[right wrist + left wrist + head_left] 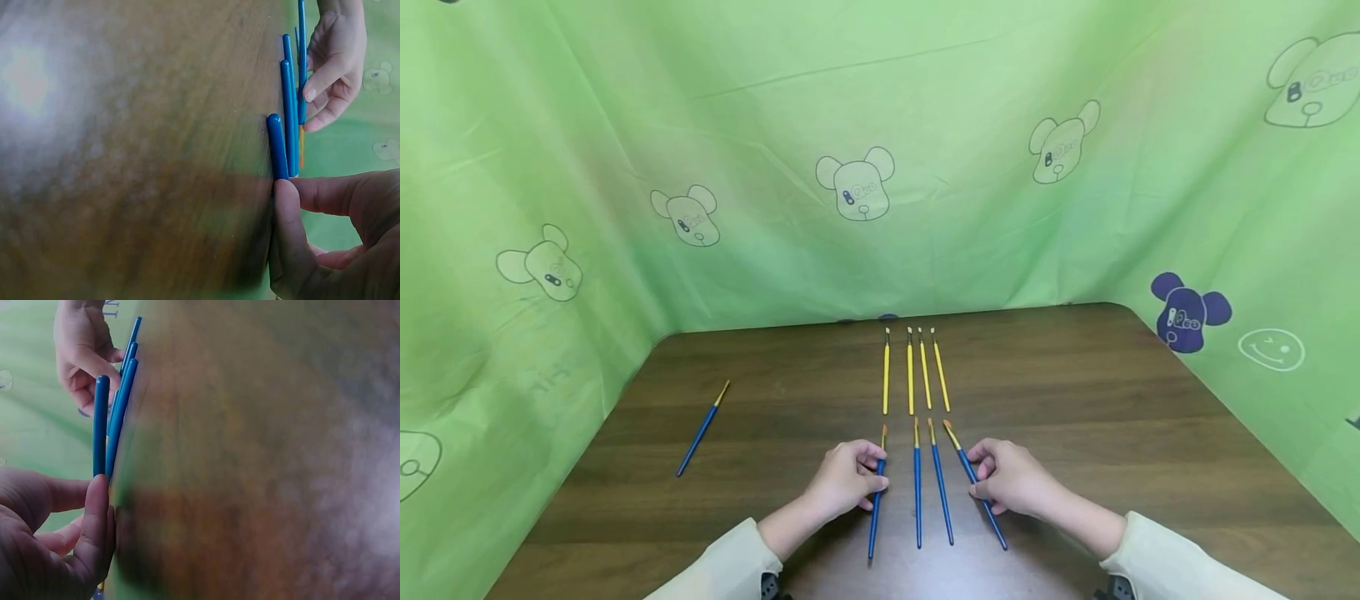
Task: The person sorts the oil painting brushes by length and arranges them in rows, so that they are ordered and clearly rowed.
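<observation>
My left hand (pixel 842 482) pinches a blue-handled paintbrush (pixel 874 529) between thumb and fingers; its bristles point to the far side. In the left wrist view this paintbrush (pixel 100 425) looks slightly raised off the wood. On the right, my right hand (pixel 1018 479) pinches another blue-handled paintbrush (pixel 995 525), slanted with its bristles toward the far left. Its handle end (pixel 277 144) appears close to the tabletop in the right wrist view. Between the hands lie two more blue paintbrushes, one nearly straight (pixel 917 500) and one leaning a little (pixel 942 496).
Beyond the blue row, several thin yellow-handled brushes (pixel 911 379) lie side by side, tips away from me. A separate blue paintbrush (pixel 700 437) rests diagonally at the left of the brown wooden table (pixel 1075 375). Green printed cloth (pixel 955 242) hangs around the table's back and sides.
</observation>
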Action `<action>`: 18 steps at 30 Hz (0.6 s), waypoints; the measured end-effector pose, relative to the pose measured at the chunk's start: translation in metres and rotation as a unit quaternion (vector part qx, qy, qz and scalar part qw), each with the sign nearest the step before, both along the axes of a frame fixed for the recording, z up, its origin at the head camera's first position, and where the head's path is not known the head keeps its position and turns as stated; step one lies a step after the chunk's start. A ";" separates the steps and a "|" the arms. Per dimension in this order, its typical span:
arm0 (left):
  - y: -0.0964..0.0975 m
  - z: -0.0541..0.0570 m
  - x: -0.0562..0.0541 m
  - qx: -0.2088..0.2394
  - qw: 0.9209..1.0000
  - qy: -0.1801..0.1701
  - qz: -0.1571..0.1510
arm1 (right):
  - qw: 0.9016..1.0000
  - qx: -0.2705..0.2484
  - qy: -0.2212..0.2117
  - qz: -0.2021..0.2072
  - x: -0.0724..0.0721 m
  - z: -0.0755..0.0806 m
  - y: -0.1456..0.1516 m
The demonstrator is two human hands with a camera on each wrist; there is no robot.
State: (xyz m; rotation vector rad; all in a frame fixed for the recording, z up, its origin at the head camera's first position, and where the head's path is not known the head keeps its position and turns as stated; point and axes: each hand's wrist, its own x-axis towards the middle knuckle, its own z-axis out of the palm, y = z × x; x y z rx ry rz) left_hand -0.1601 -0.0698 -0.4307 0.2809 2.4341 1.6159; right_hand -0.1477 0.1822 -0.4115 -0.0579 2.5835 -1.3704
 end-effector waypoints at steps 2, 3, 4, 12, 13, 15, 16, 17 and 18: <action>0.001 -0.001 0.000 -0.003 1.000 0.001 0.000 | 1.000 0.001 0.002 0.002 0.000 0.000 0.000; 0.001 -0.001 0.000 -0.003 1.000 0.002 0.000 | 1.000 0.001 0.002 0.002 0.000 0.000 0.000; 0.002 -0.002 0.000 -0.004 1.000 0.002 0.001 | 1.000 0.000 0.001 0.002 0.000 0.000 0.000; 0.005 -0.001 0.000 -0.002 1.000 0.011 0.019 | 1.000 -0.012 0.000 0.000 0.003 0.000 0.001; 0.006 -0.002 0.000 -0.004 1.000 0.012 0.021 | 1.000 -0.015 -0.001 0.000 0.003 0.000 0.001; 0.006 -0.003 0.000 -0.006 1.000 0.016 0.025 | 1.000 -0.021 -0.002 0.000 0.004 0.000 0.000; 0.007 -0.003 -0.001 -0.007 0.999 0.019 0.026 | 1.000 -0.025 -0.001 0.001 0.004 0.000 0.000; 0.007 -0.003 -0.001 -0.007 0.999 0.022 0.027 | 1.000 -0.027 0.000 0.001 0.004 0.000 0.000; 0.007 -0.003 -0.002 -0.009 0.999 0.025 0.028 | 1.000 -0.029 0.000 0.000 0.005 0.000 -0.001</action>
